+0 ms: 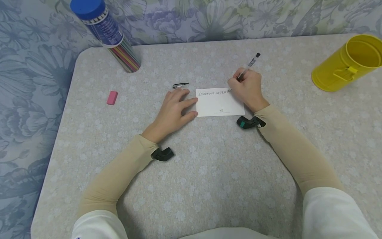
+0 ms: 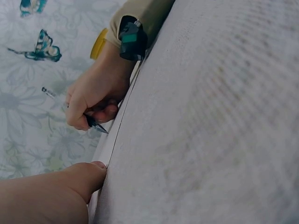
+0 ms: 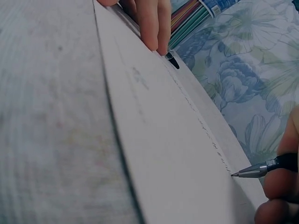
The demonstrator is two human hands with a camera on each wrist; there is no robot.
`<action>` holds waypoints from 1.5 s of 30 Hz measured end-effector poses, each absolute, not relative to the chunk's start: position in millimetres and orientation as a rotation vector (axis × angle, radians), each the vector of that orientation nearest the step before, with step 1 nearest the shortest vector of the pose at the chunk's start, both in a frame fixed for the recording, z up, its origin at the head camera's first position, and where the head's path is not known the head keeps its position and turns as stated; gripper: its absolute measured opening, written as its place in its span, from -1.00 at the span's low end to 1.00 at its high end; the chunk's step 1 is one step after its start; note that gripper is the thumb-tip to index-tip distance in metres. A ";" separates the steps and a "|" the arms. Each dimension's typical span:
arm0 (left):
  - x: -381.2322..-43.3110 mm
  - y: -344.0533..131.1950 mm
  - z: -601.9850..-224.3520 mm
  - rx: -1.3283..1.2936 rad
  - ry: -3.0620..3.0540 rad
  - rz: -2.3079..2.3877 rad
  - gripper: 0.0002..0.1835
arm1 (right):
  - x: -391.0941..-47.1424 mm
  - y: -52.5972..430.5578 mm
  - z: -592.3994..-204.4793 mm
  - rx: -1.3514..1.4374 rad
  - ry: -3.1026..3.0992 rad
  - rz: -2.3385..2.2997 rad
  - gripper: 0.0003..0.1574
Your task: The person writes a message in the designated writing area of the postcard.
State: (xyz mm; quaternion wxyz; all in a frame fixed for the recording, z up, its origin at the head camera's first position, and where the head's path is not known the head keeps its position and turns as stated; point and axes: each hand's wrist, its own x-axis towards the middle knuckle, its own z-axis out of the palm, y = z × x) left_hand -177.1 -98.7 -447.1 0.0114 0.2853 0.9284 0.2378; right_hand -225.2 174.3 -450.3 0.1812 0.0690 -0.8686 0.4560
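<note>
A white card [image 1: 220, 103] lies on the table with one line of handwriting along its top edge and a small printed mark near the bottom. My right hand [image 1: 248, 87] pinches a pen [image 1: 251, 63], its black end pointing up and away. In the right wrist view the pen tip [image 3: 235, 175] meets the card at the end of the written line. Spread fingers of my left hand [image 1: 176, 111] rest at the card's left edge, thumb and index finger touching it. Just beyond those fingers lies the pen cap [image 1: 180, 85].
A pink eraser [image 1: 112, 98] lies on the left part of the table. Behind it stands a clear tube of colored sticks with a blue lid [image 1: 88, 8]. At the far right is a yellow cup [image 1: 331, 73]. A flower-patterned wall [image 1: 215, 21] borders the back edge.
</note>
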 end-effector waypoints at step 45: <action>-178.3 -97.2 -450.8 0.912 2.915 0.757 -0.49 | -225.5 193.7 -450.1 0.116 -2.515 1.454 -0.82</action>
